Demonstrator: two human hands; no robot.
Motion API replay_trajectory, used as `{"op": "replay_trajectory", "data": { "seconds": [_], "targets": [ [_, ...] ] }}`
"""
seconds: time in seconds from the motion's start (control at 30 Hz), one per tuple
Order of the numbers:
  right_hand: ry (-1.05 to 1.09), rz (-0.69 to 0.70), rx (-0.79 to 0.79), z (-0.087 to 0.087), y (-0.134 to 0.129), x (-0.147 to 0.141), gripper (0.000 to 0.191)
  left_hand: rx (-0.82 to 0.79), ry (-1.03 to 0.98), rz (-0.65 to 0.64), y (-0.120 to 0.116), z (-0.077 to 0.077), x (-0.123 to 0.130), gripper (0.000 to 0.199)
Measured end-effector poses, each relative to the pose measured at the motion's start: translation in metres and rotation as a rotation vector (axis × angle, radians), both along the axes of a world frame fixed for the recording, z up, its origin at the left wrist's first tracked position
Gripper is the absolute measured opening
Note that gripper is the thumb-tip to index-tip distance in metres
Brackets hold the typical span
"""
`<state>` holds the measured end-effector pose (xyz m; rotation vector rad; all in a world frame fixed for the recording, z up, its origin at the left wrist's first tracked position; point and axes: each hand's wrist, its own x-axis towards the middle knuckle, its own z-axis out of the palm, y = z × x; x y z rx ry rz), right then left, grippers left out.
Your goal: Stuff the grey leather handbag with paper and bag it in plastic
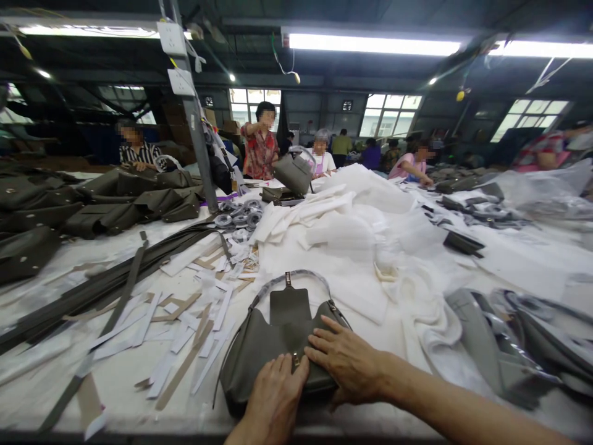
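Jointly touching an olive handbag (259,349) on the counter (194,415): with left hand (277,392), fingers (280,364) extended close together beside its clasp (295,356); with right hand (349,358), fingers spread wide across it. To its left, paper strips (224,311).

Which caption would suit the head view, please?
Left hand and right hand on a dark handbag, loose strips at its left.

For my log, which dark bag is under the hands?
The front-centre bag with its flap turned back: the left hand and right hand rest on it, while neither touches the other bags.
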<state>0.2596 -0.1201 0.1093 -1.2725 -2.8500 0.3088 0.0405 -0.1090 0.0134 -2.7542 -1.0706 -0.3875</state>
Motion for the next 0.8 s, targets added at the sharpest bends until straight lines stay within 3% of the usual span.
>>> {"op": "replay_trajectory", "data": {
  "seconds": [0.13, 0.27, 0.33, 0.4, 0.5, 0.6, 0.7, 0.8],
  "targets": [
    [0.002, 0.012, 0.104, -0.025, -0.007, 0.003, 0.049, 0.185, -0.028, -0.091, 0.003, -0.012, -0.007, 0.051],
    [0.124, -0.061, 0.298, -0.065, -0.021, 0.015, 0.056, 0.49, -0.081, -0.146, 0.005, -0.021, -0.011, 0.046],
    [0.176, -0.067, 0.287, -0.074, -0.022, 0.021, 0.06, 0.572, -0.051, -0.152, 0.006, -0.025, -0.009, 0.051],
    [0.213, -0.064, 0.157, -0.071, -0.019, 0.022, 0.065, 0.6, -0.034, -0.11, 0.007, -0.03, -0.005, 0.056],
    [0.285, -0.1, -0.077, -0.052, -0.009, 0.008, 0.08, 0.612, -0.04, -0.07, 0.01, -0.039, 0.001, 0.056],
    [0.362, -0.2, -0.123, -0.039, 0.001, -0.018, 0.085, 0.614, -0.063, -0.107, 0.011, -0.044, 0.003, 0.048],
    [0.355, -0.238, -0.097, -0.042, 0.01, -0.036, 0.069, 0.573, -0.05, -0.141, 0.01, -0.032, -0.001, 0.038],
    [0.343, -0.246, -0.1, -0.052, 0.016, -0.038, 0.06, 0.55, -0.013, -0.213, 0.013, -0.006, -0.018, 0.034]
  ]
}}
